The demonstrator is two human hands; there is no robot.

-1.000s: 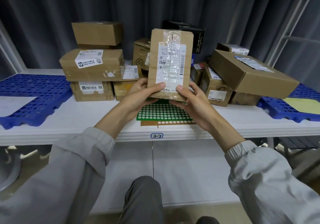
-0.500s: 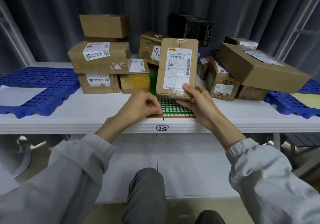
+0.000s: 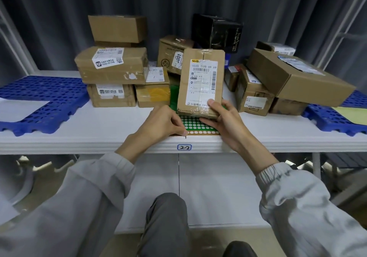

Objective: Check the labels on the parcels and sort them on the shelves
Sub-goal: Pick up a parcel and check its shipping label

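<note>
A flat brown parcel [image 3: 200,82] stands upright on its lower edge at the middle of the white table [image 3: 99,125], its white barcode label facing me. My right hand [image 3: 224,121] grips its lower right corner, thumb on the label and fingers underneath. My left hand [image 3: 160,123] is off the parcel. It rests on the table with curled fingers, its fingertips pinching the near-left edge of a green sheet of white dots [image 3: 198,125] that lies under the parcel.
Stacked labelled cartons [image 3: 113,66] stand behind on the left, a black box [image 3: 216,32] at the back, and a large tilted carton [image 3: 294,76] on the right. Blue pallets [image 3: 43,102] [image 3: 333,117] flank the pile. A tag "2-2" [image 3: 184,147] marks the table edge.
The parcel came down from in front of me onto the green sheet. My left hand let go of it and dropped to the sheet's near-left edge; my right hand kept its hold.
</note>
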